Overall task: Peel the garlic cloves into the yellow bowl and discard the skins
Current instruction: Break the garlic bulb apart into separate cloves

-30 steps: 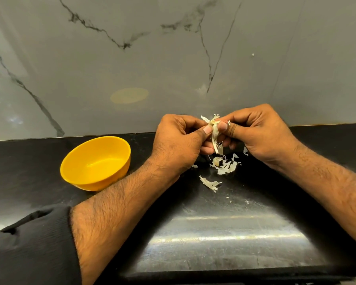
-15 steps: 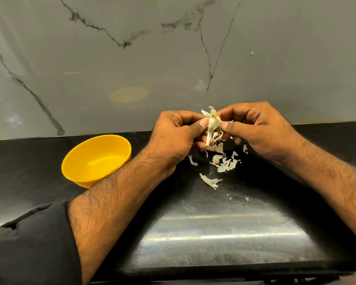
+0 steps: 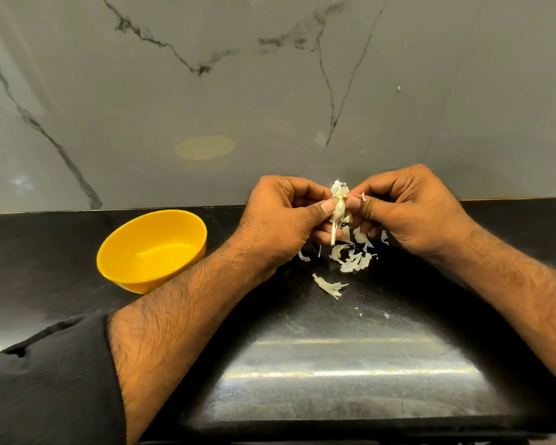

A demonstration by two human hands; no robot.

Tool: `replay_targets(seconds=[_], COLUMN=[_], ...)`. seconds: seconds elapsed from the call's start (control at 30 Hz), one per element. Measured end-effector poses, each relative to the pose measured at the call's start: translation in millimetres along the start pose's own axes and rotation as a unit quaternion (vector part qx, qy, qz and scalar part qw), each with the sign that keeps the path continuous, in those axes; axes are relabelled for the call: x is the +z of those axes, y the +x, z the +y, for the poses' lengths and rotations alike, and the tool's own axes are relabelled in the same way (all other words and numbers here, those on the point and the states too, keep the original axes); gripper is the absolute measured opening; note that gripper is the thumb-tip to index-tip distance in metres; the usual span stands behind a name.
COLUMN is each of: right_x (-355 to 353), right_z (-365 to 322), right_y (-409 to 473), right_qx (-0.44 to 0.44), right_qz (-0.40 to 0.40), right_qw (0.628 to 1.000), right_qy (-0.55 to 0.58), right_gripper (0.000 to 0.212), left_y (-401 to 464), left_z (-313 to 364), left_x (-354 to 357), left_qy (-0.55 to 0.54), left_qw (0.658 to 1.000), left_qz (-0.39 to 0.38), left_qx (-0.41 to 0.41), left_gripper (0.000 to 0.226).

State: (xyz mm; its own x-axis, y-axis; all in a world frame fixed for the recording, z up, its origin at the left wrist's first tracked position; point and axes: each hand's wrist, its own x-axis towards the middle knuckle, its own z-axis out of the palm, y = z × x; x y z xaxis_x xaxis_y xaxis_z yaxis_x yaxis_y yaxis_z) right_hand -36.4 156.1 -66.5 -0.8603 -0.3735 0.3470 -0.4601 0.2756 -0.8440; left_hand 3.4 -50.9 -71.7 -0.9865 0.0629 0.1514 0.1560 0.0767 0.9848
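Papery white skins (image 3: 350,261) litter the black surface (image 3: 334,380) right of the yellow bowl (image 3: 151,248), which looks empty. Further right, the left hand (image 3: 280,220) and right hand (image 3: 411,210) pinch one partly skinned garlic clove (image 3: 338,207). Peeling appears early; discarding remains.

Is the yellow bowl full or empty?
Empty. The yellow bowl shows only its bare yellow inside, with no garlic in it. It sits upright on the black counter.
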Motion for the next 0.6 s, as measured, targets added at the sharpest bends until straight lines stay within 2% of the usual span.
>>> replay_targets(seconds=[0.07,0.33,0.6], right_x=[0.9,-2.0,-1.4], right_z=[0.1,-10.5,-16.2], right_y=[-0.3,-0.9,-5.4], right_qx=[-0.003,-0.029,-0.019], right_qz=[-0.002,-0.016,-0.008], right_qw=[1.0,0.99,0.997], right_qy=[-0.025,-0.14,-0.081], right_gripper=[0.012,0.021,0.011], left_y=[0.6,2.0,0.3], left_z=[-0.6,6.1,8.6], left_x=[-0.6,-5.0,-5.0], left_qy=[0.0,-0.062,-0.074], left_qw=[1.0,0.998,0.996], left_qz=[0.005,0.001,-0.01], left_qx=[0.003,-0.018,-0.045], left_gripper=[0.011,0.014,0.013])
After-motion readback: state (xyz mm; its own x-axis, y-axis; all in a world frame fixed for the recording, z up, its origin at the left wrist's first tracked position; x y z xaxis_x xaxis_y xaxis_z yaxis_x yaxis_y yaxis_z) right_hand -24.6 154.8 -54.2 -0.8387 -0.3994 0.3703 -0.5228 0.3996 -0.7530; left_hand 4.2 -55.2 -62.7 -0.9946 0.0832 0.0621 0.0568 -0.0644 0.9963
